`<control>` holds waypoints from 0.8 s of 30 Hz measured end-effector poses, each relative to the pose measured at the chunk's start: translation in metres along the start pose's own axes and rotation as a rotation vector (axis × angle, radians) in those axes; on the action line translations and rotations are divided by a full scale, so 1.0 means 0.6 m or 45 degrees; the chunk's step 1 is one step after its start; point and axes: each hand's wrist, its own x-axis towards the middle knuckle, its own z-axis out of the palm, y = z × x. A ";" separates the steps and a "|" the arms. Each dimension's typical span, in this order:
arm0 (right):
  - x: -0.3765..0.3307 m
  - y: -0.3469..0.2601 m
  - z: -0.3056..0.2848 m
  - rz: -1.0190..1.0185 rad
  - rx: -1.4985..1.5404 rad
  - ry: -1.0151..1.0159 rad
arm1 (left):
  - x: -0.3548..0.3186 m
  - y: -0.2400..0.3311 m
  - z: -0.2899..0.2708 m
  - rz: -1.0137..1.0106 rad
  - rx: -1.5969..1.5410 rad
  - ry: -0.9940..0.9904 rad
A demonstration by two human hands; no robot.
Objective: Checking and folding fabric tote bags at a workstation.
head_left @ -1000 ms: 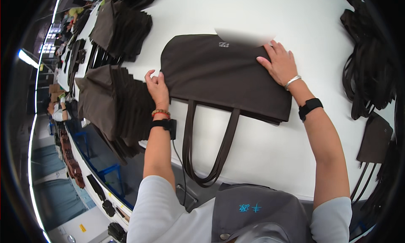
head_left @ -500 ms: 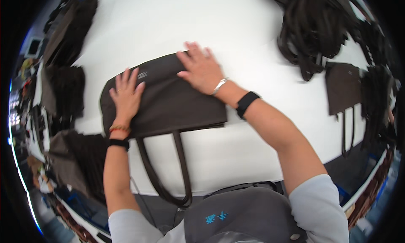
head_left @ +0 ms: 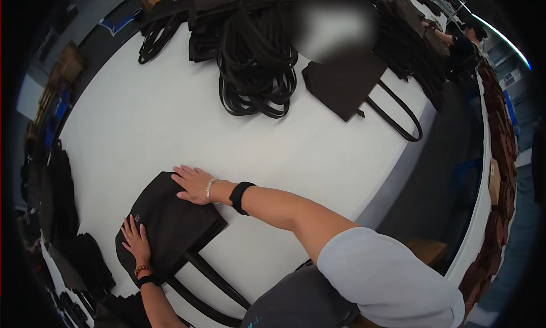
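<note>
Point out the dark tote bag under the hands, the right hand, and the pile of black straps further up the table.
dark tote bag [head_left: 170,225]: head view, middle of its flat body.
right hand [head_left: 195,184]: head view, back of the hand, flat on the bag.
pile of black straps [head_left: 256,66]: head view, middle of the looped bundle.

Dark brown tote bag [head_left: 170,225]; white table [head_left: 170,117]; black straps [head_left: 256,72].

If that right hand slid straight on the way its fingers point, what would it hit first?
The right hand lies flat on the dark bag, fingers pointing left. Past the bag's edge comes bare white table, then probably the dark stacks at the table's left rim.
</note>
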 end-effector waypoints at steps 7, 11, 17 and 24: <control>-0.327 0.206 -0.101 0.069 -0.571 0.221 | -0.056 0.008 -0.075 0.027 -0.465 0.167; -0.500 0.329 -0.219 0.671 -0.790 0.777 | -0.194 0.088 -0.115 0.131 -0.801 0.378; -0.706 0.487 -0.352 1.346 -0.668 0.840 | -0.404 0.239 -0.059 -0.044 -1.197 0.232; -0.726 0.379 -0.316 0.784 -0.061 0.546 | -0.499 0.609 -0.010 0.368 -1.160 -0.146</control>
